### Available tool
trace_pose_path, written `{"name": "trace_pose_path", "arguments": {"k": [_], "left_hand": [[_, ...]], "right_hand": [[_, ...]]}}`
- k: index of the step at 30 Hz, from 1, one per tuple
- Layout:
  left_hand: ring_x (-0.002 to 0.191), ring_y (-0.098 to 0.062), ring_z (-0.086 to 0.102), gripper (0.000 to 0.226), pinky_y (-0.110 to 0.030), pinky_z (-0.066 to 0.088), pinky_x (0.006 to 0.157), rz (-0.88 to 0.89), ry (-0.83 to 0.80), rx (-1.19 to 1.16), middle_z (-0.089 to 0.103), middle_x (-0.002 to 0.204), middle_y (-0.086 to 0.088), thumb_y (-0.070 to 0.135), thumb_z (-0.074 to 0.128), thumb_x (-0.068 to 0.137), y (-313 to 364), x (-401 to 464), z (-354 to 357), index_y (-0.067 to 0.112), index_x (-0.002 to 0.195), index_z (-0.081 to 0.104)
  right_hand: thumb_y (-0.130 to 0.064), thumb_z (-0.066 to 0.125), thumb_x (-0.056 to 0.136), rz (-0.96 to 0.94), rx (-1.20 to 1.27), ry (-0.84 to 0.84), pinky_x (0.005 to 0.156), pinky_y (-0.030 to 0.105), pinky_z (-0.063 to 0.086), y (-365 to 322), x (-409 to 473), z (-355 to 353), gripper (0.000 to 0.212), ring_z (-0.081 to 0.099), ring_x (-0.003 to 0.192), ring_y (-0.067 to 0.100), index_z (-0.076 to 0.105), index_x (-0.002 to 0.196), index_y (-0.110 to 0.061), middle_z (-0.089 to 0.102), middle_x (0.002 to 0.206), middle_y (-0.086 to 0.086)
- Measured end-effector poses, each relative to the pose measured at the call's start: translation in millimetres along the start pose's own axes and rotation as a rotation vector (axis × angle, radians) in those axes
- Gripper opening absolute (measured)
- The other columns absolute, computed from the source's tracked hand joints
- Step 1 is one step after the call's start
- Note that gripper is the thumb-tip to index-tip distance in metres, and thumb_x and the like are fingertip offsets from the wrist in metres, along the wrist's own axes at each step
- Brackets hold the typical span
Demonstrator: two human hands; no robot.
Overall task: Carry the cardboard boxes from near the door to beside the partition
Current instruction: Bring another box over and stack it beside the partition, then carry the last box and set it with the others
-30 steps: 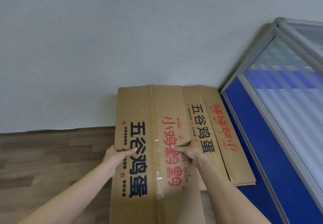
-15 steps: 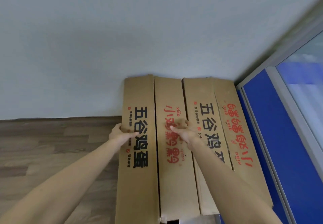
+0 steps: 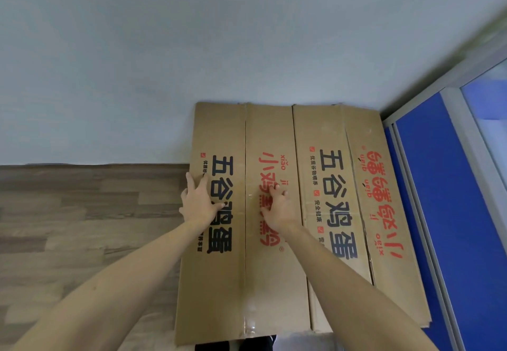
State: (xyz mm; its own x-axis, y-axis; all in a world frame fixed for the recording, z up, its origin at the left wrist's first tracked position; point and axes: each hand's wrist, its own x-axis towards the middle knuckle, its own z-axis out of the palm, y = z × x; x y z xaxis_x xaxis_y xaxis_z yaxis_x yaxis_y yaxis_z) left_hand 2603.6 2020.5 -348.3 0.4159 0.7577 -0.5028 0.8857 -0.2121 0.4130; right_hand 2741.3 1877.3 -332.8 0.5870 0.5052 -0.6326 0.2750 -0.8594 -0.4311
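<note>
While the left hand (image 3: 199,202) lies flat with fingers spread on the front flattened box (image 3: 241,241), the right hand (image 3: 277,205) presses curled fingertips on its red print; just right sit the second box (image 3: 354,186) and partition (image 3: 444,200).

Left hand (image 3: 199,202) and right hand (image 3: 277,206) press flat on front cardboard box (image 3: 241,282); second box (image 3: 343,131) behind, beside blue partition (image 3: 444,186).
</note>
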Motion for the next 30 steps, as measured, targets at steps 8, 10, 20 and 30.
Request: {"name": "trace_pose_path", "arguments": {"k": [8, 10, 20, 30], "left_hand": [[0.144, -0.046, 0.034, 0.097, -0.061, 0.038, 0.111, 0.014, -0.05, 0.009, -0.001, 0.17, -0.012, 0.036, 0.082, 0.079, -3, 1, -6, 0.027, 0.158, 0.026], [0.144, -0.042, 0.037, 0.098, -0.054, 0.039, 0.113, 0.009, -0.101, 0.002, 0.002, 0.169, -0.015, 0.034, 0.082, 0.08, -4, -5, -12, 0.026, 0.158, 0.024], [0.101, -0.017, 0.063, 0.042, -0.021, 0.052, 0.083, 0.061, -0.084, -0.19, 0.058, 0.143, -0.006, 0.022, 0.064, 0.097, 9, -124, -90, 0.015, 0.138, 0.058], [0.064, -0.017, 0.067, 0.018, -0.035, 0.055, 0.076, -0.011, 0.442, -0.873, 0.072, 0.08, -0.01, 0.015, 0.057, 0.1, -65, -330, -189, 0.012, 0.084, 0.064]], "right_hand": [[-0.017, 0.061, 0.101, -0.004, 0.031, -0.081, 0.122, 0.044, 0.032, -1, -8, -14, 0.069, 0.026, 0.154, 0.03, 0.028, 0.161, -0.013, 0.023, 0.169, 0.006], [-0.018, 0.061, 0.101, 0.015, 0.102, -0.087, 0.119, 0.038, 0.037, 4, -22, -18, 0.062, 0.039, 0.148, 0.027, 0.037, 0.157, -0.012, 0.037, 0.163, 0.005], [-0.012, 0.056, 0.103, -0.055, 0.199, -0.002, 0.108, 0.029, 0.044, -1, -143, -90, 0.041, 0.055, 0.134, 0.027, 0.053, 0.143, -0.001, 0.058, 0.145, 0.012], [-0.028, 0.053, 0.104, -0.562, 0.173, 0.095, 0.078, 0.042, 0.059, -121, -287, -100, 0.031, 0.075, 0.073, 0.025, 0.056, 0.077, -0.014, 0.075, 0.073, 0.009]]}}
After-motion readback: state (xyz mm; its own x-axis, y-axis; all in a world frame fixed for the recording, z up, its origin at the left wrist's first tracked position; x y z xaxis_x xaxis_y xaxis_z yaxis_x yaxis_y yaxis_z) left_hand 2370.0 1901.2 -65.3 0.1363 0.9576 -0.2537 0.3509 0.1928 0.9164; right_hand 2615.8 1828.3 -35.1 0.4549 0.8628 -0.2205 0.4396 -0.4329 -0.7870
